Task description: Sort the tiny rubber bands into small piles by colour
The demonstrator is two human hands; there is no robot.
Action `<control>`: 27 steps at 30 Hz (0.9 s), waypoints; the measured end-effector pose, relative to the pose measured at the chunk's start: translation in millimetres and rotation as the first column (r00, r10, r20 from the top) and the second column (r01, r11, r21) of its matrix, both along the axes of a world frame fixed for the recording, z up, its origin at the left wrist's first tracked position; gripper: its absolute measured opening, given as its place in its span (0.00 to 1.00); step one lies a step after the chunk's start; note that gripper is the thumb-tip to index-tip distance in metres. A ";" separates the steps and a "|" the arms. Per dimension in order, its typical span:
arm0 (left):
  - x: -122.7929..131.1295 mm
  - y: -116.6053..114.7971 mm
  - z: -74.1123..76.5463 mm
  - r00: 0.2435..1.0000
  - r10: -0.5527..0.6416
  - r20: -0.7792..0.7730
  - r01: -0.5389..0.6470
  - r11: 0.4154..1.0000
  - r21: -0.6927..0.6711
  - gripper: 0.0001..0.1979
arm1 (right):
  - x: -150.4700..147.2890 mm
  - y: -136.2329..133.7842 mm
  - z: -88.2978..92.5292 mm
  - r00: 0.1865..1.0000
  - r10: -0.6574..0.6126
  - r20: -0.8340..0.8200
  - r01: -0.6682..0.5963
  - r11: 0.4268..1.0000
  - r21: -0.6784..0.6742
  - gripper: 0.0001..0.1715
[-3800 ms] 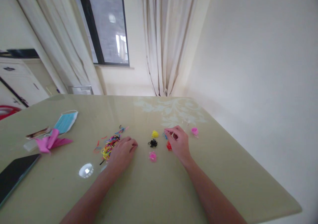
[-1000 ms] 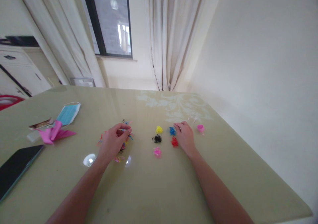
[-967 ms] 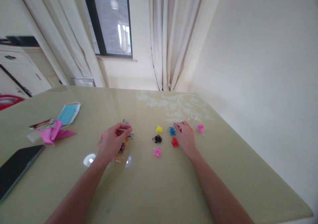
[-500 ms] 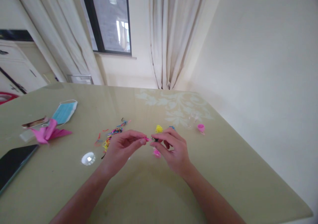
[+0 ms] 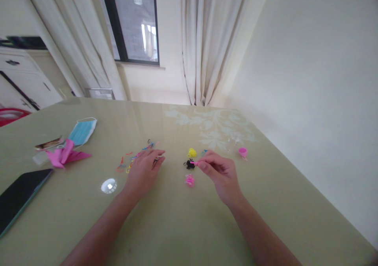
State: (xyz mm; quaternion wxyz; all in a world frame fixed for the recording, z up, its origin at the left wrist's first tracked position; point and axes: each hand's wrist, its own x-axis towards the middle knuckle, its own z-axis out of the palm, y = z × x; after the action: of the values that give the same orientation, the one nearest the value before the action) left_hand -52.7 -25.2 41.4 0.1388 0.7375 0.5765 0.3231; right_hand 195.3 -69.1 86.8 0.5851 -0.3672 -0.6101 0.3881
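Note:
Between the thumb and fingertips of my right hand [image 5: 220,173] is a pink rubber band [image 5: 194,163], held just over a small heap of black rubber bands [image 5: 189,164]. A yellow heap [image 5: 191,152] lies behind the black one and a pink heap [image 5: 189,180] in front of it. Some blue bands [image 5: 203,152] show partly behind my right hand. My left hand [image 5: 144,171] rests over the mixed pile of coloured bands [image 5: 150,145], covering much of it. Its thumb and forefinger are apart, with nothing visible between them.
To the left lie a black phone [image 5: 22,195], a pink folded paper bird [image 5: 66,155] and a blue face mask [image 5: 83,131]. A shiny clear dome [image 5: 109,185] sits nearer. A small pink cup-like piece [image 5: 242,152] and a clear container [image 5: 233,141] stand right.
The pink rubber band has passed from my left fingers to my right. My left hand has drawn back left to the mixed pile. The black heap is now uncovered.

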 end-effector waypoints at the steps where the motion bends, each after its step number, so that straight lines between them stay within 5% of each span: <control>1: -3.7 3.2 -5.2 0.988 0.048 -0.144 -0.045 0.999 0.024 0.16 | 1.8 0.7 0.8 1.000 0.006 -0.019 -0.007 1.000 -0.007 0.10; 4: -9.4 9.2 -14.0 0.910 0.092 -0.405 -0.092 0.996 0.020 0.16 | 10.5 2.6 3.5 0.999 0.038 0.016 -0.037 0.999 -0.032 0.11; 9: -8.9 15.1 -12.2 0.869 0.060 -0.491 -0.074 0.997 -0.010 0.16 | 28.7 12.0 1.2 0.893 0.161 0.421 -0.121 0.985 -0.119 0.11; 17: -10.5 16.1 -8.9 0.947 0.089 -0.308 -0.072 0.995 0.065 0.13 | 22.2 26.3 -28.3 0.697 0.140 0.703 -0.061 0.989 -0.136 0.03; 27: -10.5 16.4 -3.1 0.997 0.072 -0.016 -0.071 0.997 0.037 0.12 | 27.9 26.1 -24.8 0.693 0.176 0.699 -0.058 0.980 -0.189 0.03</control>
State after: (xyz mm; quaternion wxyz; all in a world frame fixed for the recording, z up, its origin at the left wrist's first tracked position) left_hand -63.2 -8.9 38.3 0.1089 0.7216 0.5976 0.3321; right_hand 223.2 -43.0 62.0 0.2479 -0.4922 -0.7795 0.2977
